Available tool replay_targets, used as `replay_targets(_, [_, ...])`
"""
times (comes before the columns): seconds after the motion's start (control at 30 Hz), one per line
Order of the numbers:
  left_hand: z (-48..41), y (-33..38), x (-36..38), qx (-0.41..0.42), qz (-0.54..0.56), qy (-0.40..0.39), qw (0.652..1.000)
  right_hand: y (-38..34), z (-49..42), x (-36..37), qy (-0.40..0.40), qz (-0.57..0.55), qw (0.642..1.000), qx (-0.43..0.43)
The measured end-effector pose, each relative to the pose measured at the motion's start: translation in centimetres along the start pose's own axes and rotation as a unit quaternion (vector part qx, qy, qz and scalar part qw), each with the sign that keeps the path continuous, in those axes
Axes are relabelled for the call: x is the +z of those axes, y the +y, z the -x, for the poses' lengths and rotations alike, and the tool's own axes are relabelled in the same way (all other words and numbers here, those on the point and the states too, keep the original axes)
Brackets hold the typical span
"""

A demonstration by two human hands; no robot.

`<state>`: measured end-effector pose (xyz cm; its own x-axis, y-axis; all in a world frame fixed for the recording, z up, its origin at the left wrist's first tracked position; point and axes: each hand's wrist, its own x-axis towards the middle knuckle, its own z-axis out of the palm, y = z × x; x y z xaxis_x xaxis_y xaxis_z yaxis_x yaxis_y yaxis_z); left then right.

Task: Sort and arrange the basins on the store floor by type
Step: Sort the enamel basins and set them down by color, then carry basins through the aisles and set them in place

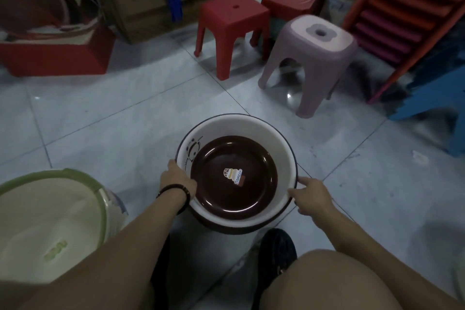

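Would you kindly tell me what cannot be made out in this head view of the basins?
All in the head view:
1. What sits under the white basin: only a dark rim shows, and the white basin hides the rest.
2. Green-rimmed basin: cut off by the left edge, and its sticker is too blurred to read.
3. Right hand: the hand itself hides its lower fingers, so its grip is unsure.

The scene is viewed from head height, forward and steeply downward. The white basin [264,133] is framed near, at centre.

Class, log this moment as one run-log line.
left hand grips white basin rim | right hand holds rim | brown basin nested inside
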<state>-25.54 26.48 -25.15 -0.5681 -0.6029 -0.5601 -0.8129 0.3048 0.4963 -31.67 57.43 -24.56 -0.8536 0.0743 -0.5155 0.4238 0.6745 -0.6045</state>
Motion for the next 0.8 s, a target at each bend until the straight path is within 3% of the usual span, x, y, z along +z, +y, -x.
replay_targets(0.07, [1.2, 1.3, -0.9, -0.018, -0.045, -0.021, 0.999, -1.9, 0.9, -1.3, 0.004, 0.047, 0.998, -0.03])
replay_targets(0.2, [5.6, 4.9, -5.1, 0.081, -0.138, -0.033, 0.987, -8.5, 5.7, -4.2, -0.065, 0.116, 0.984, -0.121])
replay_targets(0.3, [10.3, 7.2, -11.1, 0.155, -0.227, -0.067, 0.959, -14.4, 10.9, -5.7, -0.121, 0.196, 0.949, -0.213])
replay_targets(0.4, [16.0, 6.9, -17.9, 0.165, -0.264, -0.081, 0.947, -19.6, 16.9, -5.2, -0.145, 0.268, 0.907, -0.291])
replay_targets(0.6, [26.3, -2.6, -30.1, 0.152, -0.29, 0.03, 0.944, -26.8, 29.0, 3.2, -0.177, 0.336, 0.814, -0.441])
replay_targets(0.8, [35.6, -20.0, -39.2, -0.015, -0.186, 0.167, 0.968, -30.0, 42.6, 13.3, -0.257, 0.355, 0.695, -0.571])
